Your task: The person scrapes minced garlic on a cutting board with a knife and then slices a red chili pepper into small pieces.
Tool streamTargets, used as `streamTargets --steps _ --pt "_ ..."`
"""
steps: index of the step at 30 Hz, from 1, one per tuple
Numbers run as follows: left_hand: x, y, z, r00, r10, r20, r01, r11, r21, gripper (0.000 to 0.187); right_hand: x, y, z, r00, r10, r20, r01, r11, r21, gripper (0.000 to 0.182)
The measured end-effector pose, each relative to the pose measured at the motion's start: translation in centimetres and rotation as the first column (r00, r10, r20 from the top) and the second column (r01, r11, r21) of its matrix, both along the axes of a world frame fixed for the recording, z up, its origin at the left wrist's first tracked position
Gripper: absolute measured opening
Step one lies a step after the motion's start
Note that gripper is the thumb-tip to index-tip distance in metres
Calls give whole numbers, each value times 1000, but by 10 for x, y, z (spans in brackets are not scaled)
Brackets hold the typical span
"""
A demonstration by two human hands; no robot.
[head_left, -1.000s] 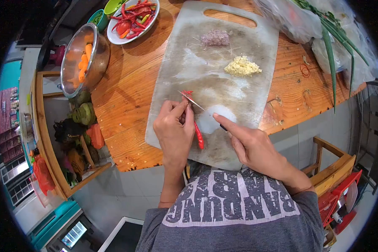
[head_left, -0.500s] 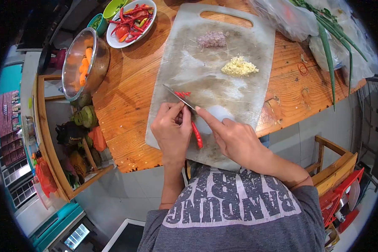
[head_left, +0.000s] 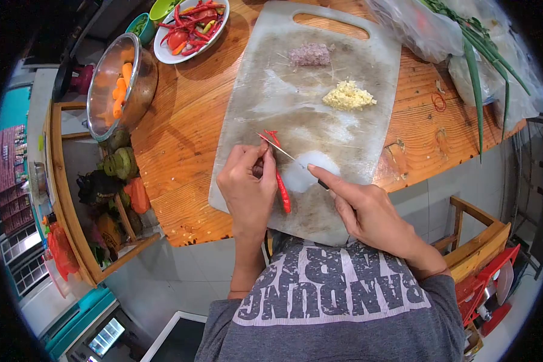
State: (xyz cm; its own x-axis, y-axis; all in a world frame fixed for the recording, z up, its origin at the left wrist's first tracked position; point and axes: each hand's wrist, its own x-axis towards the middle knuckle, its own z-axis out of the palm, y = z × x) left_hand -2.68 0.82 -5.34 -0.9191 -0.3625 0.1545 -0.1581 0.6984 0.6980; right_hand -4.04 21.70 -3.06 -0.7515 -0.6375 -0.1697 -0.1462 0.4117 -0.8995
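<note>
My left hand (head_left: 245, 184) is closed on a red chili (head_left: 283, 192) over the lower left of the worn cutting board (head_left: 241, 114). The chili's lower end sticks out below my fingers. My right hand (head_left: 368, 208) grips the black handle of a knife (head_left: 288, 155), index finger stretched along it, and the blade's tip lies at the chili's upper end by my left fingertips. Small cut red chili pieces (head_left: 272, 134) lie just beyond the blade. Farther up the board are a heap of chopped pale-yellow bits (head_left: 349, 96) and one of chopped purplish bits (head_left: 311, 55).
A white bowl of chilies and tomato (head_left: 158, 51) and a metal bowl with carrots (head_left: 143, 90) stand at the upper left, near small green bowls. Plastic bags (head_left: 413, 36) and green leaves (head_left: 475, 84) lie upper right. A wooden stool (head_left: 479, 247) stands at right.
My right hand has moved right and slightly down, drawing the knife back so that its black handle shows. My left hand stays on the chili. The view has shifted slightly.
</note>
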Motion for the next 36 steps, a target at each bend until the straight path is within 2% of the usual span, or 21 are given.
streamTargets --steps 1,4,7,10,13,16,19,22,25,31,36 --pt "0 0 2 1000 8 21 -8 1000 -5 10 -1 0 0 1000 16 2 -16 1000 14 61" --pt "0 2 4 998 19 61 -19 1000 -8 10 4 -13 -15 980 51 -194 -31 994 105 67" --pt "-1 0 2 1000 6 20 -6 1000 -24 9 -1 -28 -10 979 107 -172 -67 972 225 71" --pt "1 -1 -3 999 -11 -42 9 999 -47 7 -2 -31 -12 976 90 -200 -46 976 212 72" --pt "-1 -1 -2 999 6 -52 -7 1000 -18 7 8 -16 -20 966 14 -258 7 997 79 70" --pt "1 -1 -2 999 -1 -36 1 1000 -21 9 9 -1 -10 998 -19 -61 21 999 27 63" --pt "1 1 4 1000 -12 2 12 1000 -19 11 6 4 -2 993 -98 67 99 995 -10 56" --pt "3 3 6 1000 -17 10 17 1000 4 12 4 5 1 987 -73 144 72 997 10 54" --pt "3 3 4 1000 -19 17 20 1000 -10 13 6 3 0 998 -28 58 28 1000 10 57" --pt "4 2 2 1000 2 11 -2 999 50 13 8 3 1 998 -28 53 26 999 34 61" --pt "3 3 5 999 13 33 -15 998 65 11 6 -3 -9 997 25 -71 -23 999 35 64"
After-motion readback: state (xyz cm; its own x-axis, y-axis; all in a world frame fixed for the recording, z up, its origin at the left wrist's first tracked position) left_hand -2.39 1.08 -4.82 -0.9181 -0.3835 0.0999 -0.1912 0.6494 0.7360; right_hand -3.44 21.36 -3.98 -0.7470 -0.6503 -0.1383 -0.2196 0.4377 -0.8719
